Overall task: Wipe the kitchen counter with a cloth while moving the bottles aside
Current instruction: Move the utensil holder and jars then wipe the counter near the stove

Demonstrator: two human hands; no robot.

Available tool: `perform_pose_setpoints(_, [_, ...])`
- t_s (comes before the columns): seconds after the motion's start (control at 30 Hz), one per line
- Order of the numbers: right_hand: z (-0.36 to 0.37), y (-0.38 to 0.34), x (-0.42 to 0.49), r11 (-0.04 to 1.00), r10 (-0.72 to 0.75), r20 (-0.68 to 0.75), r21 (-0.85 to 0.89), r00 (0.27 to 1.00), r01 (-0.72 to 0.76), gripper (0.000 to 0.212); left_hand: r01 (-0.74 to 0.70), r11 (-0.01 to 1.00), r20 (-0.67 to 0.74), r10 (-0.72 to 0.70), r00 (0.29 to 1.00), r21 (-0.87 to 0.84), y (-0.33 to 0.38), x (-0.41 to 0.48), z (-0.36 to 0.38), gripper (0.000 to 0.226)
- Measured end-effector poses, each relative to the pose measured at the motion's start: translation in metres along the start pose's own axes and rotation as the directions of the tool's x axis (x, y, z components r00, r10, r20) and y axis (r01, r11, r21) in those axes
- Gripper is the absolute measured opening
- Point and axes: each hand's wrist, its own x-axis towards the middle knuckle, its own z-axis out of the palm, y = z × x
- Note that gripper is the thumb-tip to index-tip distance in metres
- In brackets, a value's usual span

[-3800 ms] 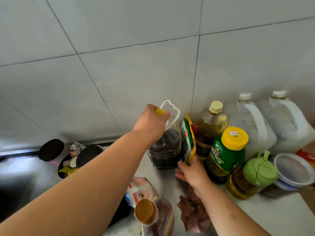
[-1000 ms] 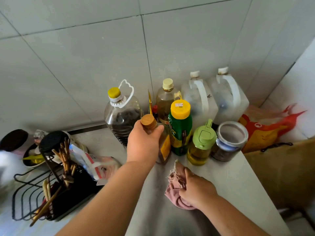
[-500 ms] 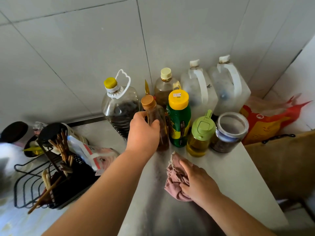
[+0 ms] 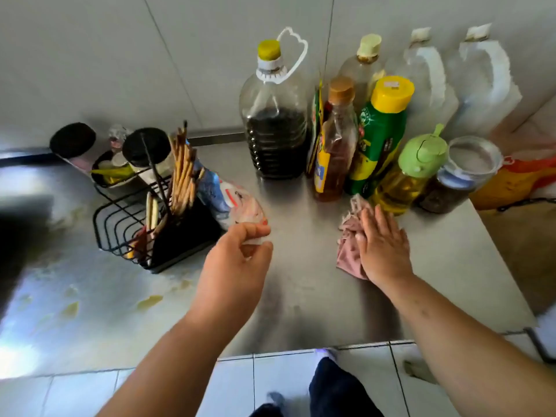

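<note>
Stainless-steel kitchen counter (image 4: pixel 301 311), grey wall tiles behind.

1. Crumpled pink cloth (image 4: pixel 349 245): on the counter, just in front of the bottle row. Right hand (image 4: pixel 382 245) lies flat on it, fingers straight and close together, pressing down.
2. Left hand (image 4: pixel 237 263): thumb and forefinger pinch the near end of a red-and-blue printed plastic packet (image 4: pixel 228 197), which lies against a black wire rack of chopsticks (image 4: pixel 156 224).
3. Bottle row, close-packed at the wall: large clear bottle of dark liquid, yellow cap (image 4: pixel 275 130); slim amber bottle, brown cap (image 4: pixel 334 145); green bottle, yellow cap (image 4: pixel 379 136); oil dispenser, green lid (image 4: pixel 403 176).

Risks: a forward wipe would likely knock the slim amber bottle, and one falling could take its neighbours. Tugging the packet may shift the rack.

Unclear: packet contents; left fingertips blurred; yellowish smears (image 4: pixel 147 302) unidentified.
</note>
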Motion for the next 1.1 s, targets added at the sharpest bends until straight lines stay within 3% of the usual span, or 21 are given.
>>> perform_pose_setpoints(0.1, [0.017, -0.039, -0.029, 0.999, -0.042, -0.063, -0.005, 0.997, 0.041, 0.053, 0.050, 0.999, -0.049, -0.051, 0.997, -0.010, -0.030, -0.021, -0.024, 0.012])
perform_pose_setpoints(0.27, [0.037, -0.131, -0.088, 0.937, -0.346, 0.000, 0.049, 0.938, 0.345, 0.062, 0.086, 0.996, -0.054, -0.088, 0.995, -0.037, -0.052, -0.046, -0.041, 0.015])
perform_pose_setpoints(0.4, [0.061, -0.185, -0.133, 0.766, -0.643, 0.124, 0.112, 0.756, 0.633, 0.068, 0.090, 0.995, -0.041, -0.092, 0.995, -0.050, -0.057, -0.059, -0.042, 0.013])
perform_pose_setpoints(0.5, [0.064, -0.169, -0.150, 0.629, -0.777, 0.124, 0.103, 0.617, 0.771, 0.071, 0.098, 0.995, -0.013, -0.098, 0.995, -0.007, -0.057, -0.063, -0.034, 0.013])
perform_pose_setpoints(0.57, [0.060, -0.132, -0.150, 0.616, -0.786, 0.092, 0.036, 0.611, 0.787, 0.080, 0.098, 0.995, 0.022, -0.098, 0.995, -0.011, -0.055, -0.063, -0.026, 0.015])
perform_pose_setpoints(0.67, [0.048, -0.060, -0.141, 0.740, -0.663, 0.112, -0.048, 0.740, 0.671, 0.095, 0.095, 0.995, 0.059, -0.092, 0.994, -0.039, -0.054, -0.063, -0.014, 0.016])
perform_pose_setpoints(0.77, [0.026, 0.028, -0.132, 0.901, -0.405, 0.179, -0.087, 0.897, 0.424, 0.113, 0.101, 0.992, 0.102, -0.094, 0.990, -0.070, -0.056, -0.064, -0.004, 0.013])
perform_pose_setpoints(0.8, [0.017, 0.058, -0.130, 0.938, -0.314, 0.196, -0.089, 0.929, 0.336, 0.112, 0.105, 0.992, 0.117, -0.096, 0.988, -0.072, -0.056, -0.065, -0.002, 0.013])
perform_pose_setpoints(0.87, [0.002, 0.108, -0.126, 0.986, -0.155, 0.180, -0.037, 0.971, 0.164, 0.089, 0.118, 0.991, 0.131, -0.109, 0.985, -0.069, -0.058, -0.066, 0.001, 0.012])
perform_pose_setpoints(0.93, [-0.003, 0.133, -0.112, 0.996, 0.086, 0.109, -0.005, 0.990, -0.086, 0.073, 0.131, 0.989, 0.133, -0.121, 0.984, -0.066, -0.060, -0.066, 0.001, 0.012])
perform_pose_setpoints(1.0, [-0.002, 0.123, -0.087, 0.938, 0.347, 0.040, -0.033, 0.937, -0.346, 0.073, 0.138, 0.988, 0.129, -0.129, 0.983, -0.062, -0.062, -0.064, 0.001, 0.012])
perform_pose_setpoints(1.03, [-0.001, 0.105, -0.075, 0.913, 0.406, 0.012, -0.034, 0.914, -0.406, 0.069, 0.140, 0.988, 0.127, -0.131, 0.983, -0.063, -0.062, -0.062, 0.000, 0.012])
perform_pose_setpoints(1.1, [0.006, 0.054, -0.059, 0.940, 0.340, -0.014, -0.034, 0.940, -0.340, 0.063, 0.147, 0.987, 0.119, -0.138, 0.983, -0.071, -0.064, -0.057, 0.001, 0.012])
